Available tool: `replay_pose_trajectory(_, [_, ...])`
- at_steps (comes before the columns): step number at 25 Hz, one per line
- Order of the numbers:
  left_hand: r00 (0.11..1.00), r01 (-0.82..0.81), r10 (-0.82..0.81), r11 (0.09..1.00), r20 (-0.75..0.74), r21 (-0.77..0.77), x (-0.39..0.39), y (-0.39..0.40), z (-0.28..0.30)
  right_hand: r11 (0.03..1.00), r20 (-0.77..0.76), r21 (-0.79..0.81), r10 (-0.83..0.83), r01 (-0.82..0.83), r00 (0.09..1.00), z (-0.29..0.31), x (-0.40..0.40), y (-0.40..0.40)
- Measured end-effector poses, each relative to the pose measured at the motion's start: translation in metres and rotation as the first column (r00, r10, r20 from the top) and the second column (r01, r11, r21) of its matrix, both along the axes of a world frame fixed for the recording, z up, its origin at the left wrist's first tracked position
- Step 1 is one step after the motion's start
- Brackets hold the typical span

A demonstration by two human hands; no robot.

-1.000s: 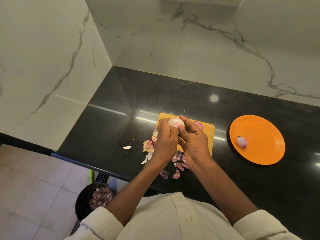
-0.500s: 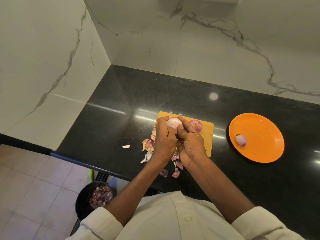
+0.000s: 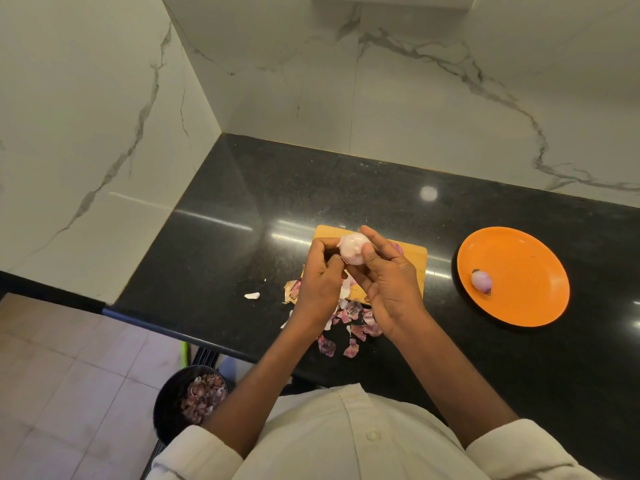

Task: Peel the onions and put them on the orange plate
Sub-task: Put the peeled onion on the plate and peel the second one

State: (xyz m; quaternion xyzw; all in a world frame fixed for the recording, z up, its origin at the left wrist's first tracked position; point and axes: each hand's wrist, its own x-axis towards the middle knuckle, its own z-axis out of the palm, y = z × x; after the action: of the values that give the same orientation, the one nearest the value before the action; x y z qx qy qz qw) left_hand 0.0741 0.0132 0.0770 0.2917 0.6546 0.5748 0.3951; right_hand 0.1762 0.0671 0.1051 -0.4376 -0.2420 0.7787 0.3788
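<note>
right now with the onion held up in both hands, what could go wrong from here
The onion is pinched above the cutting board between the left hand and right hand; a slip could send it rolling across the counter. Loose peels lie near the counter's front edge and might fall past the bin onto the floor.

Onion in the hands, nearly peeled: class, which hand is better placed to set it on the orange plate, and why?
Probably the right hand: it cups the onion, and the orange plate lies on its side.
</note>
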Motion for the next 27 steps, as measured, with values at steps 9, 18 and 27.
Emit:
replay_pose_trajectory(9, [0.998,0.059,-0.06,0.995,0.008,0.085,-0.009,-0.003,0.011,0.979,0.138,0.192,0.044,-0.071,0.989,-0.001,0.009,0.006])
replay_pose_trajectory(18, [0.999,-0.008,0.007,1.0,0.034,0.017,-0.011,-0.005,0.003,0.853,0.52,0.419,0.056,-0.312,0.852,-0.009,0.01,0.01])
replay_pose_trajectory(27, [0.981,0.111,-0.112,0.994,0.159,0.017,0.005,-0.003,-0.004,0.786,0.659,0.477,-0.025,-0.392,0.752,-0.001,0.007,0.001])
